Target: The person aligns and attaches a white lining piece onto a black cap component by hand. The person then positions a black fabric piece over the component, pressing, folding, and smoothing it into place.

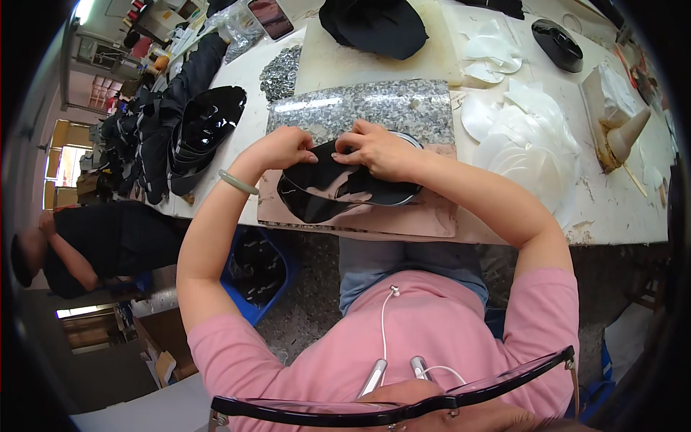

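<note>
A glossy black shoe upper [313, 205] lies on a pinkish board [432, 216] at the table's near edge, its curved rim towards me. My left hand [291, 147] pinches the far edge of the upper, thumb and fingers pressed together. Just to the right, my right hand [378, 151] grips the same edge, with its fingertips close to the left ones. Part of the upper is covered by the right hand, and what exactly lies between the fingertips is too small to make out. Beyond both hands is a speckled grey stone slab [360, 104].
Stacked glossy black uppers [209, 122] stand left; white translucent curved pieces [529, 140] lie right. Further off are black material [374, 29], a phone [271, 18], another black piece [558, 45] and a glue-stained cone [625, 138]. Below, a blue bin [284, 288]; far left, another person [108, 241].
</note>
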A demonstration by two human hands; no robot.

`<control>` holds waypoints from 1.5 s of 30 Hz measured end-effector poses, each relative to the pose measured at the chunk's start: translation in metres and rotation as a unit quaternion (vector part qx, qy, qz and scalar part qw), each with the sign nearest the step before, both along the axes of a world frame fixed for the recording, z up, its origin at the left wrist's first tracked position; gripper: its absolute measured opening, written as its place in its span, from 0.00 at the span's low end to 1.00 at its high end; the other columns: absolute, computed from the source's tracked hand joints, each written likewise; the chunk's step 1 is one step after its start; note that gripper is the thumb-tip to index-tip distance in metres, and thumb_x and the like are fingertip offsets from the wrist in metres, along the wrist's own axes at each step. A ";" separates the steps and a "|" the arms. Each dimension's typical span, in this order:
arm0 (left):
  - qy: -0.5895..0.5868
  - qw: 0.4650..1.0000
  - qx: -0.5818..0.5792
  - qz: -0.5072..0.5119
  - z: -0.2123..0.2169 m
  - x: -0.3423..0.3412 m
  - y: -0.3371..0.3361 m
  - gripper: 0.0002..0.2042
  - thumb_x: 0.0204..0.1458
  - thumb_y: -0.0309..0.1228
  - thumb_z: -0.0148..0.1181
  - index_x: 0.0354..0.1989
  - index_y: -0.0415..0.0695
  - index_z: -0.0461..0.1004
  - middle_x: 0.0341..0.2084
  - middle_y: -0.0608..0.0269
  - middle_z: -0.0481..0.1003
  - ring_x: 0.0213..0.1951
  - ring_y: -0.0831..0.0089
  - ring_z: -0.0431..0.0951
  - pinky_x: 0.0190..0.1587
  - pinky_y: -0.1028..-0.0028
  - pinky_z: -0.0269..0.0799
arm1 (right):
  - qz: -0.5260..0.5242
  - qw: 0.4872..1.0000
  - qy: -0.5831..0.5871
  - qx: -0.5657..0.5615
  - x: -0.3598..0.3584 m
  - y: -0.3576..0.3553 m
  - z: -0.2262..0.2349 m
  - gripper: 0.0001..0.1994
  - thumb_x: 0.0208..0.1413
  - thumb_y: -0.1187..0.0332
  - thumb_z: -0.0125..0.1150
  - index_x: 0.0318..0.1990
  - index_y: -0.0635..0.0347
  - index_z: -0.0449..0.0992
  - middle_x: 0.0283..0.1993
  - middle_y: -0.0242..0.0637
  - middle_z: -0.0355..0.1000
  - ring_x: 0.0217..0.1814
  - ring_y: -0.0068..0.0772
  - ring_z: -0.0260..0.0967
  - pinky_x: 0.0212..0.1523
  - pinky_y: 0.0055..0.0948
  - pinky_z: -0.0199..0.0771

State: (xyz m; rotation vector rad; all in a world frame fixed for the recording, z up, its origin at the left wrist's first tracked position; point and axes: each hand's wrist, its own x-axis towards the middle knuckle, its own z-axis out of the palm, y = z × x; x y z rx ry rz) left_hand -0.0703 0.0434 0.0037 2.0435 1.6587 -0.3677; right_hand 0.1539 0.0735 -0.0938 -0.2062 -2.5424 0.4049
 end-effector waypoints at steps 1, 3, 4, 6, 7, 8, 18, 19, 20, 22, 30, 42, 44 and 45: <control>-0.022 1.000 -0.011 0.007 -0.001 -0.003 0.000 0.14 0.44 0.35 0.66 0.32 0.37 0.75 0.23 0.51 0.76 0.28 0.63 0.76 0.34 0.68 0.69 | 0.002 1.000 0.002 0.001 0.001 -0.001 0.000 0.19 0.44 0.72 0.54 0.47 0.48 0.77 0.48 0.28 0.66 0.47 0.38 0.60 0.47 0.35 0.65; -0.025 0.999 -0.019 0.014 -0.001 -0.005 -0.001 0.14 0.45 0.35 0.66 0.33 0.37 0.74 0.23 0.52 0.76 0.27 0.64 0.75 0.34 0.68 0.69 | 0.011 0.999 -0.015 0.029 0.004 -0.006 0.005 0.18 0.44 0.71 0.54 0.46 0.48 0.77 0.48 0.24 0.66 0.49 0.35 0.59 0.46 0.34 0.62; -0.029 0.999 -0.028 0.021 0.000 -0.006 -0.001 0.15 0.45 0.36 0.66 0.34 0.37 0.74 0.23 0.52 0.75 0.27 0.66 0.75 0.33 0.69 0.69 | 0.013 0.998 -0.034 0.053 0.007 -0.008 0.008 0.17 0.45 0.69 0.55 0.46 0.47 0.77 0.48 0.21 0.65 0.50 0.33 0.58 0.46 0.34 0.60; -0.042 0.999 -0.020 0.006 0.002 -0.003 -0.007 0.16 0.44 0.37 0.66 0.34 0.37 0.74 0.25 0.50 0.76 0.30 0.61 0.76 0.34 0.67 0.70 | 0.014 0.998 -0.045 0.048 0.011 -0.010 0.016 0.19 0.43 0.71 0.55 0.46 0.47 0.77 0.50 0.22 0.66 0.51 0.33 0.59 0.47 0.34 0.60; -0.057 0.998 -0.013 -0.008 0.002 0.000 -0.011 0.17 0.44 0.39 0.66 0.35 0.38 0.74 0.27 0.48 0.76 0.32 0.56 0.77 0.35 0.65 0.70 | 0.016 0.997 -0.060 0.043 0.013 -0.010 0.018 0.21 0.41 0.73 0.56 0.46 0.47 0.77 0.52 0.23 0.67 0.51 0.32 0.59 0.47 0.34 0.61; -0.064 0.998 -0.021 -0.004 0.008 0.013 -0.016 0.17 0.45 0.38 0.65 0.36 0.37 0.73 0.27 0.48 0.76 0.32 0.55 0.77 0.35 0.64 0.70 | 0.012 0.997 -0.060 0.043 0.018 -0.008 0.017 0.21 0.41 0.73 0.56 0.46 0.47 0.77 0.52 0.23 0.67 0.51 0.32 0.59 0.47 0.34 0.61; -0.585 0.699 0.292 0.290 -0.019 0.034 -0.077 0.07 0.55 0.26 0.56 0.41 0.38 0.70 0.34 0.65 0.76 0.34 0.80 0.74 0.39 0.82 0.69 | -0.246 0.780 0.507 -0.274 0.090 0.017 0.114 0.11 0.56 0.72 0.57 0.46 0.56 0.73 0.38 0.30 0.74 0.37 0.17 0.68 0.36 0.20 0.68; -0.648 0.631 0.304 0.300 -0.028 0.044 -0.079 0.08 0.56 0.26 0.56 0.41 0.38 0.70 0.36 0.65 0.76 0.35 0.79 0.75 0.40 0.81 0.70 | -0.267 0.801 0.466 -0.264 0.091 0.022 0.102 0.10 0.56 0.70 0.57 0.45 0.58 0.73 0.39 0.32 0.74 0.37 0.19 0.69 0.37 0.21 0.69; -0.711 0.567 0.277 0.309 -0.030 0.059 -0.083 0.08 0.55 0.25 0.57 0.41 0.40 0.70 0.37 0.64 0.75 0.37 0.78 0.75 0.42 0.79 0.71 | -0.232 0.844 0.363 -0.321 0.084 0.016 0.087 0.11 0.56 0.67 0.58 0.44 0.62 0.73 0.39 0.35 0.74 0.39 0.21 0.70 0.38 0.23 0.69; -0.678 0.573 0.316 0.334 -0.058 0.060 -0.087 0.07 0.54 0.24 0.57 0.41 0.41 0.71 0.36 0.64 0.75 0.37 0.77 0.75 0.43 0.77 0.72 | -0.161 0.894 0.189 -0.374 0.063 -0.008 0.071 0.14 0.55 0.65 0.59 0.45 0.64 0.73 0.39 0.38 0.74 0.40 0.25 0.71 0.41 0.25 0.71; -0.716 0.464 0.382 0.354 -0.083 0.094 -0.096 0.06 0.55 0.26 0.54 0.39 0.40 0.73 0.36 0.62 0.75 0.37 0.72 0.75 0.40 0.73 0.70 | -0.172 0.881 0.012 -0.441 0.002 -0.075 0.076 0.19 0.47 0.56 0.67 0.36 0.67 0.76 0.29 0.40 0.75 0.30 0.25 0.70 0.33 0.26 0.69; -0.763 0.392 0.372 0.355 -0.064 0.105 -0.113 0.07 0.50 0.22 0.58 0.38 0.41 0.74 0.35 0.61 0.77 0.38 0.70 0.77 0.43 0.72 0.72 | -0.108 0.814 0.235 -0.520 0.007 -0.088 0.048 0.06 0.53 0.76 0.57 0.38 0.66 0.76 0.28 0.42 0.74 0.28 0.27 0.71 0.33 0.25 0.70; -0.802 0.421 0.313 0.285 -0.075 0.066 -0.107 0.09 0.53 0.26 0.55 0.42 0.39 0.72 0.40 0.58 0.75 0.41 0.69 0.76 0.47 0.71 0.70 | -0.086 0.924 0.267 -0.261 0.016 -0.080 0.069 0.08 0.50 0.80 0.58 0.39 0.65 0.76 0.31 0.42 0.75 0.31 0.33 0.73 0.36 0.26 0.72; -0.845 0.424 0.181 0.271 -0.074 0.040 -0.101 0.13 0.56 0.31 0.52 0.45 0.36 0.70 0.43 0.55 0.74 0.44 0.68 0.75 0.50 0.70 0.68 | -0.086 0.947 0.274 -0.146 0.021 -0.074 0.088 0.12 0.46 0.82 0.59 0.40 0.63 0.76 0.33 0.41 0.74 0.36 0.39 0.73 0.36 0.27 0.72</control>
